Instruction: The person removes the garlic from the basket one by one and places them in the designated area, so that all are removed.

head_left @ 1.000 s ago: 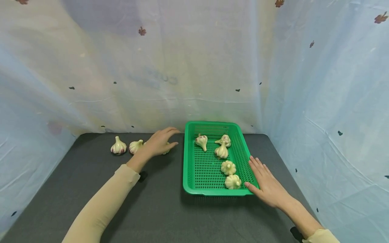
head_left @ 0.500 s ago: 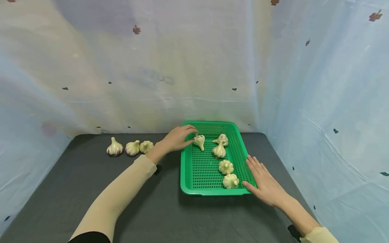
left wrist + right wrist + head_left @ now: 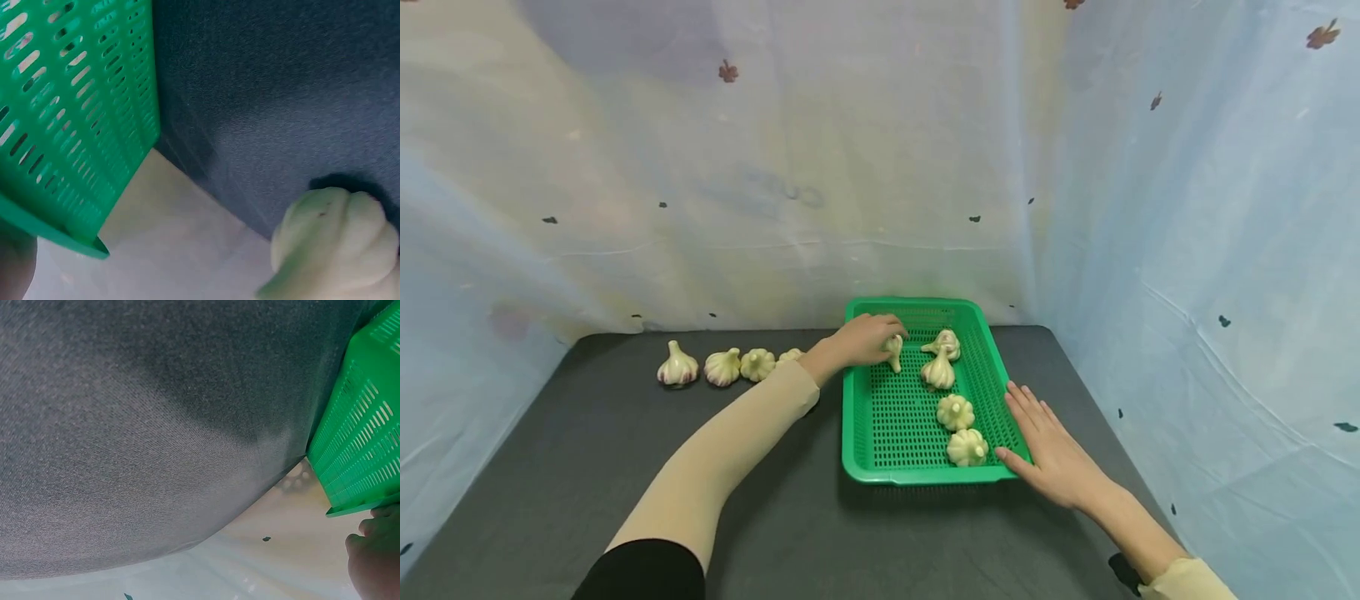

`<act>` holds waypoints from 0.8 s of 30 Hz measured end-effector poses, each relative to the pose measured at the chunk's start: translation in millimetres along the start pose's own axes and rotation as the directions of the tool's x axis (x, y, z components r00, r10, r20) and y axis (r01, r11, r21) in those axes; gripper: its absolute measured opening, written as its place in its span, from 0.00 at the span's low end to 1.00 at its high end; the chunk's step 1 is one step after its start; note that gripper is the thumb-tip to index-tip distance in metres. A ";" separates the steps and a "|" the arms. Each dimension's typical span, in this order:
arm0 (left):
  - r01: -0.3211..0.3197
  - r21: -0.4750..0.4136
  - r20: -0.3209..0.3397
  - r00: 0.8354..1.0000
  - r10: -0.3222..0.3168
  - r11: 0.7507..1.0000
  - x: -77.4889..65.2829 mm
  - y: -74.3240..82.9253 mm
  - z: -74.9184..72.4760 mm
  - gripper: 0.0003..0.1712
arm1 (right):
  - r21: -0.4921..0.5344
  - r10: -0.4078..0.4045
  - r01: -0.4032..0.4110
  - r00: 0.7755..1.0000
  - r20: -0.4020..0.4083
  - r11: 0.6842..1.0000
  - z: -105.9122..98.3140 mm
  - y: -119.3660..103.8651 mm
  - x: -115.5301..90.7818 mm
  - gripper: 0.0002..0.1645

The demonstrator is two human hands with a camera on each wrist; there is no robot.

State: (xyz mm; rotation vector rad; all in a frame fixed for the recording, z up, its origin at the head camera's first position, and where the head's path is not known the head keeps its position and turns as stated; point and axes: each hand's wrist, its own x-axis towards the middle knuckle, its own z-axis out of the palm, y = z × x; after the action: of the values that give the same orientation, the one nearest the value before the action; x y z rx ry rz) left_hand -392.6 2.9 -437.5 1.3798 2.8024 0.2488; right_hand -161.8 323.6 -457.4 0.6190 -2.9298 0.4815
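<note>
A green plastic basket [image 3: 889,477] with perforated walls holds several pale garlic bulbs. My left hand [image 3: 859,340] reaches over its far left rim. The fingers curl over the back of a garlic bulb [image 3: 894,353] with its stem toward me; the hand hides the bulb's left part. My right hand [image 3: 1054,454] rests along the basket's right rim near the front corner, fingers straight. Inside, other garlic bulbs [image 3: 938,372] lie toward the right side. In the left wrist view, only a blurred bit of the hand [image 3: 14,265] shows beside the basket.
Left of the basket, several garlic bulbs [image 3: 677,365] stand in a row along the back of the dark table [image 3: 790,517]. One of them, partly covered by the left forearm, is a garlic bulb [image 3: 790,356] near the wrist. A pale curtain [image 3: 880,167] hangs behind.
My left hand has moved right from the row of garlic bulbs, over the rim, to the bulb in the basket's far left part. The right hand stays on the rim.
</note>
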 end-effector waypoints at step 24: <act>0.124 0.092 0.201 0.970 -0.140 0.988 31.8 -2.6 13.2 0.23 | -0.012 -0.008 0.007 1.000 -0.016 1.000 0.3 0.7 -0.5 0.51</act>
State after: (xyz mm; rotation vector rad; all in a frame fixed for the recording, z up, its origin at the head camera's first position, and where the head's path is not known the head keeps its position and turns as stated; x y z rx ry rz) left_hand -413.1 28.2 -448.9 1.1499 2.7403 -0.0081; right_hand -161.7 324.3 -458.0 0.6214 -2.9117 0.4652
